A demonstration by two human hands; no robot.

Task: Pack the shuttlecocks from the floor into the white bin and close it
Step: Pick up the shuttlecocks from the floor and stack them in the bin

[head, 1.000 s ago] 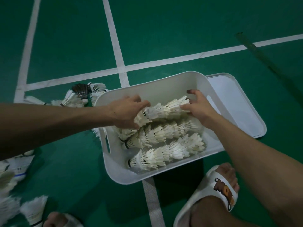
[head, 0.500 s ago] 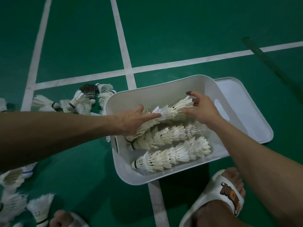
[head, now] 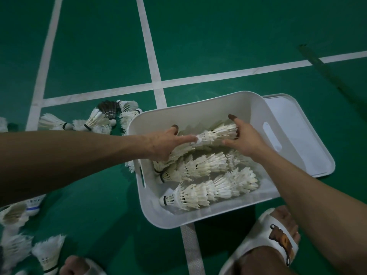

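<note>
Bin [head: 168, 220] sits on green floor [head: 218, 46], centre. Two stacked rows [head: 208, 192] lie in its near part. Third stack [head: 216, 133] at far side, between both hands. Left hand [head: 162, 143] has fingers nearly straight, laid along the stack's left end. Right hand [head: 246, 139] cups the feather end, fingers curled, thumb up. Lid [head: 297, 135] lies flat, touching bin's right. Loose shuttlecocks [head: 95, 122] far left, more near left. Sandal [head: 278, 235] near right.

Dim, murky light over your green floor [head: 218, 36].
A dark shadow pools at the near edge of the white bin [head: 158, 215]; court lines [head: 147, 46] fan outward, and your corner shuttlecocks [head: 47, 253] smear soft.
</note>
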